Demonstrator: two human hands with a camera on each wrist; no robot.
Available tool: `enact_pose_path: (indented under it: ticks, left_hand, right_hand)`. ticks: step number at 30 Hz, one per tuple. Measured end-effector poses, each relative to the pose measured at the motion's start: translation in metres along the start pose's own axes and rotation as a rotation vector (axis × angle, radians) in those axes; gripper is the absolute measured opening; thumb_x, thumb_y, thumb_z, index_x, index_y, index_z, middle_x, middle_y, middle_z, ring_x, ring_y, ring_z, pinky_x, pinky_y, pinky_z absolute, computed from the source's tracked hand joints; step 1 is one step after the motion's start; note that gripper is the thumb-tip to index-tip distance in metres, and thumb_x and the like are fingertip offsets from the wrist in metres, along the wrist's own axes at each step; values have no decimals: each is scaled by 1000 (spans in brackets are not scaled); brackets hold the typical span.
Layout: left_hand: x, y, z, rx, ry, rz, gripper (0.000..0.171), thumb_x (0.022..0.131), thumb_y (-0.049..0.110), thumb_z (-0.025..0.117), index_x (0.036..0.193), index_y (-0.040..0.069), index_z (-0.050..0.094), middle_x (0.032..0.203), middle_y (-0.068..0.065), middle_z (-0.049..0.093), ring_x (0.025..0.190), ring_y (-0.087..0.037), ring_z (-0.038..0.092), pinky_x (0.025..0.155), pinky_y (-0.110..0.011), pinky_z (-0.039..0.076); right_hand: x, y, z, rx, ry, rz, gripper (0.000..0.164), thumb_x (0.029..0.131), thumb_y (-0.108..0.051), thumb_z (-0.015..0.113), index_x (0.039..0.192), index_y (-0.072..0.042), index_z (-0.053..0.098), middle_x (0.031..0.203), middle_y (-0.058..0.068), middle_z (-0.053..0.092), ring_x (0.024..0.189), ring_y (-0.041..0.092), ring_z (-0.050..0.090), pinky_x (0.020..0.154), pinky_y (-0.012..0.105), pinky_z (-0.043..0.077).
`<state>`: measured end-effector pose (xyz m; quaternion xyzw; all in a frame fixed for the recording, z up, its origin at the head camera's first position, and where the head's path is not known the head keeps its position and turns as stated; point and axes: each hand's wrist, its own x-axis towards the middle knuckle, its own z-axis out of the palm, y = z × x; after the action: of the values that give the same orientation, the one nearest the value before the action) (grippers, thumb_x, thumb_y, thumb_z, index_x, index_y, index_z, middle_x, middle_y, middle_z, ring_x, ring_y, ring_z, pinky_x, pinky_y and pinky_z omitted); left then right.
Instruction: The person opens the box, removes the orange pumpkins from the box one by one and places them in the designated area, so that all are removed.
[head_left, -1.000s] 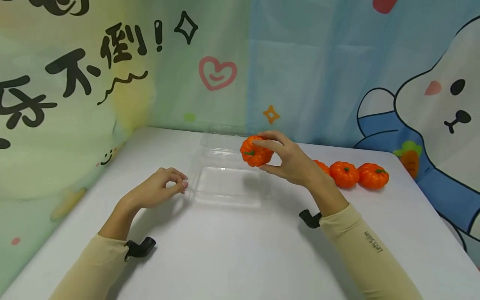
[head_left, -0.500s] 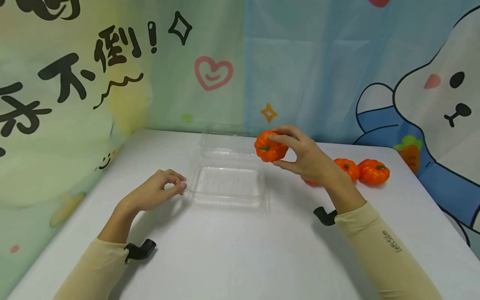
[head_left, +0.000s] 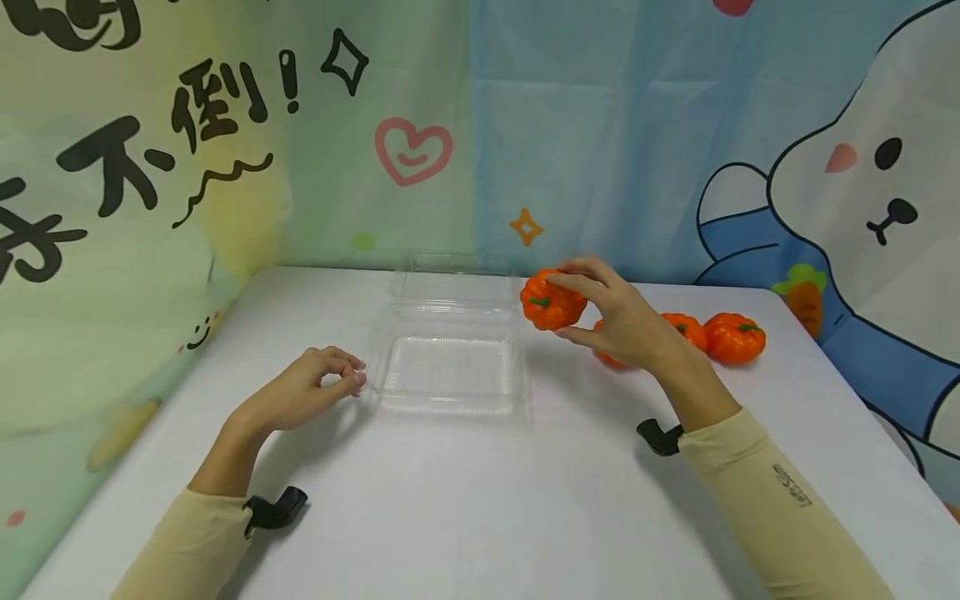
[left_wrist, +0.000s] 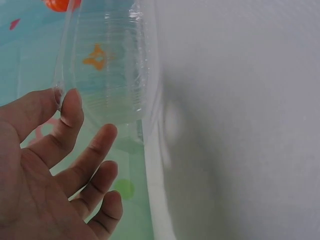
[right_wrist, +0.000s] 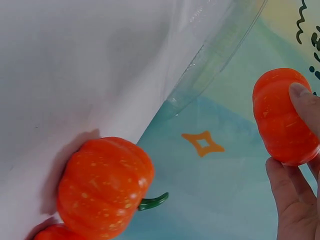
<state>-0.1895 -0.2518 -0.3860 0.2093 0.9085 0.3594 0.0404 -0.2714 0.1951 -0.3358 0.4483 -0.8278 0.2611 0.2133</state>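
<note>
My right hand holds a small orange toy pumpkin with a green stem, raised above the table just right of a clear plastic box. Fingers and thumb grip its sides, as the right wrist view also shows the held pumpkin. The box lies open, its clear lid folded back toward the wall. At the box's left edge, my left hand pinches the rim between thumb and index finger, the other fingers loosely bent. No pumpkin shows inside the box.
Several more orange pumpkins stand in a row at the right: one at the right end, one beside it, and one mostly hidden behind my right hand. The white table ends at a printed cloth backdrop.
My right hand has moved rightward with the pumpkin, away from over the box's right side. The left hand stays at the box's edge. The head view has turned slightly.
</note>
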Motion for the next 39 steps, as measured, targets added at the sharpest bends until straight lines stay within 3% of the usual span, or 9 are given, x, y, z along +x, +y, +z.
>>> enact_pose_path:
  ticks: [14,23,32,39]
  left_hand:
    - [0,-2,0,-9,0,-3,28,103,22,60,79,12,71,118,-11,71,125,-35,55,104,-58,39]
    - [0,-4,1,-10,-11,8,28,103,21,60,79,12,71,117,-10,72,124,-34,56,105,-60,38]
    - [-1,0,0,-33,-15,30,27,103,18,60,79,12,71,115,-10,73,124,-34,57,104,-59,39]
    - [-2,3,1,-9,-18,4,28,104,23,59,80,15,71,120,-9,70,125,-35,54,102,-57,40]
  right_hand:
    - [-21,16,2,-32,-29,81,70,76,-6,91,139,-8,60,136,15,52,124,32,55,96,51,51]
    - [-34,22,4,-37,-85,180,68,79,-7,89,140,-6,60,136,16,51,126,36,52,100,57,49]
    - [-43,24,11,-62,-182,294,67,85,-21,86,145,-11,57,142,12,50,128,37,53,103,60,47]
    - [-44,26,13,-71,-209,314,68,85,-28,86,143,-9,58,142,14,53,129,39,54,107,60,44]
